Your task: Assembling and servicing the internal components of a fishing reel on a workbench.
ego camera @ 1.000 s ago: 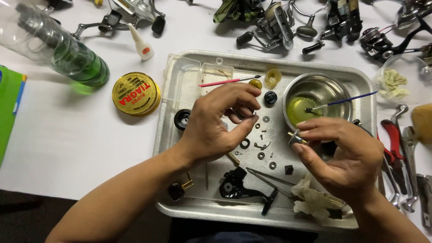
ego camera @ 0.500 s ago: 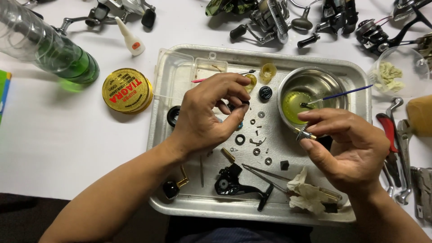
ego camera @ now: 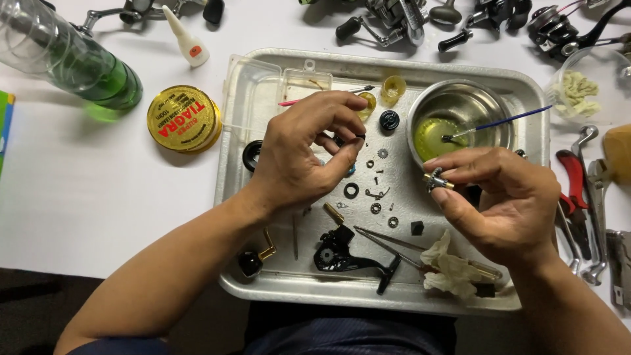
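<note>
Over the dented metal tray point(ego camera: 526, 85), the right hand point(ego camera: 506, 200) is pinching a small brass-and-steel gear part point(ego camera: 437, 181) between thumb and forefinger, so the part is sitting at the very tips of those fingers, just below the steel bowl point(ego camera: 460, 121) that is standing in the tray's far right corner. The part is looking cylindrical, with a toothed silvery end and a yellowish collar; the other fingers of that hand are curling loosely inward. The left hand point(ego camera: 305, 158) is hovering above the middle of the tray with its fingers bent close together, and its thumb and fingertips are closing on something small and dark; what exactly it is cannot be told. The bowl is shiny and round, holding a pool of yellow-green liquid with a thin blue-handled brush point(ego camera: 499, 121) leaning over its rim. On the tray floor between the hands, tiny washers and rings point(ego camera: 374, 190) are lying scattered, dark and metallic. Nearer the tray's front edge, a black reel handle piece point(ego camera: 342, 256) is lying beside a crumpled whitish rag point(ego camera: 450, 266). Left of the tray, a round yellow tin point(ego camera: 184, 118) is resting flat on the white table, and beyond it a clear bottle point(ego camera: 66, 59) with green liquid is lying on its side.
</note>
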